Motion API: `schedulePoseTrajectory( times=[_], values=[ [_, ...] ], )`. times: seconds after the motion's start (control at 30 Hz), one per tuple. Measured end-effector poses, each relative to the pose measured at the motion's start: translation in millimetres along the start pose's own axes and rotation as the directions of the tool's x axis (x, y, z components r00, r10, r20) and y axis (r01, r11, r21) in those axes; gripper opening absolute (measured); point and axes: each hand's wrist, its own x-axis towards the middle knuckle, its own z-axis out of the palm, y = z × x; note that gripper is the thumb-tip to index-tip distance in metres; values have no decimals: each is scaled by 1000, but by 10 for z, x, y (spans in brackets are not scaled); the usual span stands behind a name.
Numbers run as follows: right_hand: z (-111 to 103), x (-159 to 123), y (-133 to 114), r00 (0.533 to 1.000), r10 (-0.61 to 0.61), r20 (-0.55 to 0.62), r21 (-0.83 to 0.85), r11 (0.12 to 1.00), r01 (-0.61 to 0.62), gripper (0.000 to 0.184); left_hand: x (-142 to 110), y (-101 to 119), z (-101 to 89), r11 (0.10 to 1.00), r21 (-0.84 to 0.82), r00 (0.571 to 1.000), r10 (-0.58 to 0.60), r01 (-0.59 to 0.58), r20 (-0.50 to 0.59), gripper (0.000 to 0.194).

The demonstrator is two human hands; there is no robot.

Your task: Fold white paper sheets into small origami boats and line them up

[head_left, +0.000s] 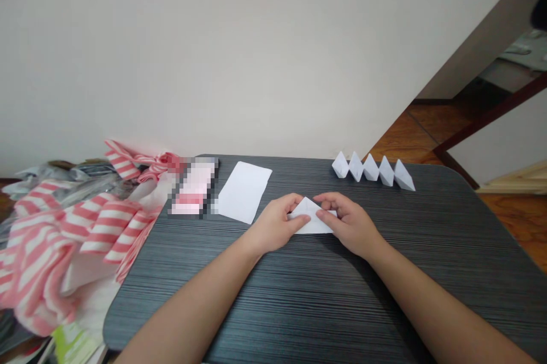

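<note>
Between my two hands is a white sheet of paper (308, 226), folded to a point at the top with a straight band along its lower edge. My left hand (280, 221) grips its left side, thumb on the front face and fingers behind. On the right side, my right hand (348, 221) pinches it the same way, thumb on the front, index finger curled near the peak. Several folded white paper boats (371, 169) stand in a row at the back right of the table. Left of my hands lies a flat stack of white paper (243, 190).
The dark wood-grain table (265, 307) stands against a pale wall (256, 56). A pixelated pinkish rectangle (194, 187) lies at its back left. Beyond the left edge are piled red-and-white striped cloths (106, 221) and plastic bags. Wooden floor (401, 130) shows at right.
</note>
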Motion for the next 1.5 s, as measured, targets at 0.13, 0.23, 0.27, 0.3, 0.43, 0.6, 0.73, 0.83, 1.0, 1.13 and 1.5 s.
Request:
schedulePoseTrajectory(
  times=[0.13,0.23,0.27,0.3,0.43,0.6,0.73,0.83,1.0,1.13,1.5],
  values=[
    [-5,-12,-14,989,109,99,96,988,-119,22,4,-23,5,996,-85,1000,-20,20,1,18],
    [-40,-14,-56,971,161,177,2,987,-163,18,1,-17,-2,996,-89,1000,-21,21,4,19],
    [-54,-13,-71,967,160,198,-32,987,-157,20,-1,-13,-5,996,-86,1000,-22,23,10,20],
    [-66,-11,-86,964,157,217,-53,987,-149,23,-2,-10,-7,996,-83,1000,-23,24,17,20],
    [-93,-3,-113,951,165,263,-33,986,-162,30,-2,-10,-13,998,-66,999,-22,24,34,20],
    [-79,-5,-92,951,172,257,-6,984,-176,30,-2,-14,-9,998,-56,999,-34,35,30,21],
    [-69,-3,-93,957,167,237,-48,986,-160,21,-9,11,-3,999,-10,999,-35,35,8,22],
    [-69,2,-115,953,178,246,-58,984,-169,19,-18,39,1,999,17,1000,-30,30,-5,22],
    [-73,1,-156,947,189,259,-28,982,-188,21,-23,53,-2,999,26,1000,-21,21,3,21],
    [-84,4,-162,947,196,255,3,979,-203,19,-12,44,-8,999,33,1000,3,-2,-10,19],
    [-77,14,-152,958,195,212,-25,981,-194,19,-4,50,-16,998,60,999,1,3,-52,11]
  ],
)
